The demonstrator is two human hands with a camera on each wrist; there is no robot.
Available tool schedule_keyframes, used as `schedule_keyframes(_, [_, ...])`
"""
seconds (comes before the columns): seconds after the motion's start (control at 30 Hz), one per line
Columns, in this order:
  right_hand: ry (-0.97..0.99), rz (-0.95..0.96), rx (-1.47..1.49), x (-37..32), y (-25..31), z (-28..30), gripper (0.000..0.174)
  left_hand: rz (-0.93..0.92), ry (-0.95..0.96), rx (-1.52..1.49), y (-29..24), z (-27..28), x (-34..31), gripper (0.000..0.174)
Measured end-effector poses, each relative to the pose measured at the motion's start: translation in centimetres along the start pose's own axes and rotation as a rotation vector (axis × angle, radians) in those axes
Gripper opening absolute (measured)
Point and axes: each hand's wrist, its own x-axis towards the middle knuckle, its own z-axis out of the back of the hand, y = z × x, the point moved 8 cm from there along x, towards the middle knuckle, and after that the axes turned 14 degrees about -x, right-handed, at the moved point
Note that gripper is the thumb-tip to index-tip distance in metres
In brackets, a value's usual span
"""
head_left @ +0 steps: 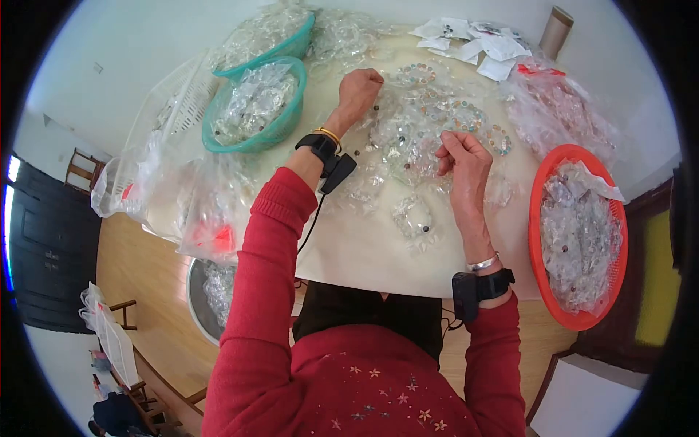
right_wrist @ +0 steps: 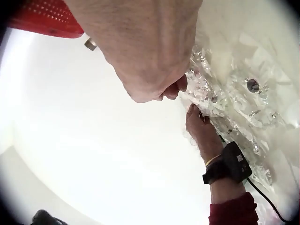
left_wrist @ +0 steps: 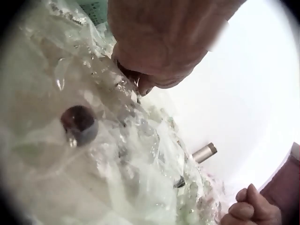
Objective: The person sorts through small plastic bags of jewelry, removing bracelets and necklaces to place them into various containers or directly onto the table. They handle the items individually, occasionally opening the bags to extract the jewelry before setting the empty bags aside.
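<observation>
Small clear plastic bags with beaded bracelets (head_left: 416, 127) lie in a loose heap on the pale table (head_left: 342, 266). Over the heap's back left, my left hand (head_left: 360, 96) has its fingers curled, with glinting clear plastic at the fingertips in the left wrist view. My right hand (head_left: 466, 164) hovers by the heap's right side, fingers bent inward; whether it holds anything I cannot tell. One bagged bracelet (head_left: 413, 217) with a dark bead lies nearer the front edge. A dark round bead (left_wrist: 78, 125) shows large under plastic in the left wrist view.
Two green baskets (head_left: 218, 138) of bagged pieces stand at the back left. A red basket (head_left: 540, 255) full of bags is at the right edge, below a pink-filled plastic bag (head_left: 557, 109). White packets (head_left: 502, 47) and a brown tube (head_left: 557, 33) are behind. A metal basin (head_left: 195, 298) sits lower left.
</observation>
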Motion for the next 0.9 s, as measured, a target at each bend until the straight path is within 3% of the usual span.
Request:
schedule_keyframes(0.1, [0.043, 0.010, -0.025, 0.1, 0.0, -0.2, 0.015, 0.119, -0.045, -0.104, 0.9, 1.0, -0.8, 0.031])
schedule_keyframes(0.23, [0.175, -0.023, 0.012, 0.0, -0.4, -1.3, 0.018, 0.068, -0.150, -0.263, -0.6, 2.8, -3.4, 0.020])
schedule_keyframes(0.33, [0.311, -0.102, 0.172, -0.3, -0.5, -2.8, 0.022, 0.005, -0.158, -0.723, -3.6, 3.5, -6.7, 0.015])
schedule_keyframes(0.37, [0.380, -0.139, 0.251, -0.5, -0.5, -3.5, 0.024, 0.011, -0.159, -0.725, -4.3, 3.1, -8.0, 0.015])
schedule_keyframes(0.43, [0.438, -0.177, 0.318, -0.8, -0.7, -4.1, 0.027, -0.172, -0.118, -0.681, -7.4, 1.8, -10.7, 0.015])
schedule_keyframes(0.5, [0.552, -0.238, 0.457, -1.2, -0.6, -4.8, 0.033, -0.132, -0.043, -0.747, -8.6, 0.2, -13.0, 0.017])
schedule_keyframes(0.57, [0.482, -0.203, 0.389, -0.7, -1.1, -4.2, 0.033, -0.064, 0.121, -0.862, -9.4, -1.8, -14.3, 0.020])
schedule_keyframes(0.63, [0.345, -0.136, 0.261, -0.1, -1.5, -3.0, 0.034, -0.034, 0.092, -0.902, -8.9, -1.9, -14.2, 0.021])
schedule_keyframes(0.73, [0.360, -0.058, 0.219, -0.1, -1.0, -2.8, 0.030, 0.027, 0.030, -0.968, -8.0, -1.5, -14.0, 0.022])
schedule_keyframes(0.83, [0.382, -0.026, 0.181, 0.0, -0.9, -3.0, 0.026, 0.258, 0.030, -1.268, -7.0, -1.6, -13.7, 0.025])
schedule_keyframes(0.9, [0.422, -0.036, 0.136, -0.1, -1.2, -3.3, 0.022, 0.239, 0.048, -1.227, -8.0, -1.7, -13.6, 0.023])
